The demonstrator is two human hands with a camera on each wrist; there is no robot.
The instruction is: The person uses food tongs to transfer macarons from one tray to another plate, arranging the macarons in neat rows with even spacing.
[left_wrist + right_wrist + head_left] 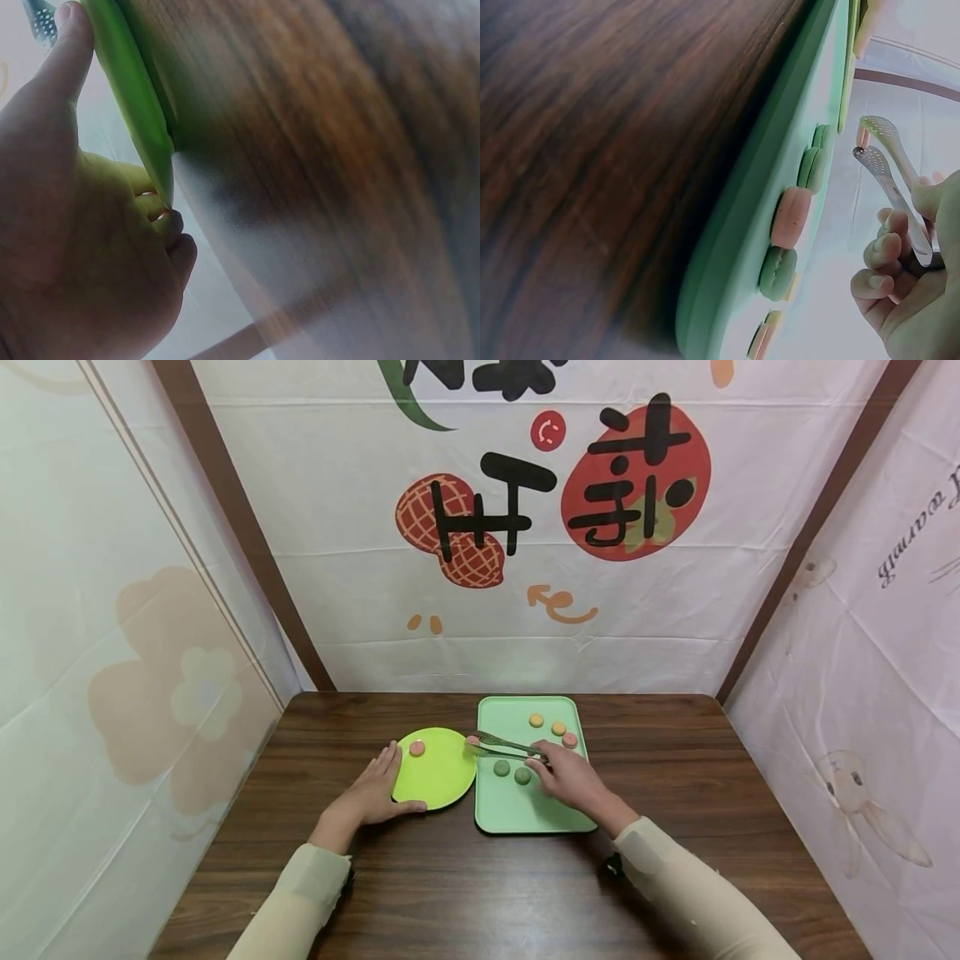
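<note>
Metal tongs with perforated ends are gripped in my right hand, above the pale green tray. Between the tong tips a pink macaron is held up, near the right rim of the yellow-green plate. My left hand touches the plate's left edge, its fingers extended along the rim and its thumb at the near side. Another pink macaron lies on the plate. Green macarons, yellow macarons and a pink macaron lie on the tray; my right hand partly covers that area.
Plate and tray stand side by side on a dark wooden table. Behind the table hangs a white printed cloth, with more cloth on both sides.
</note>
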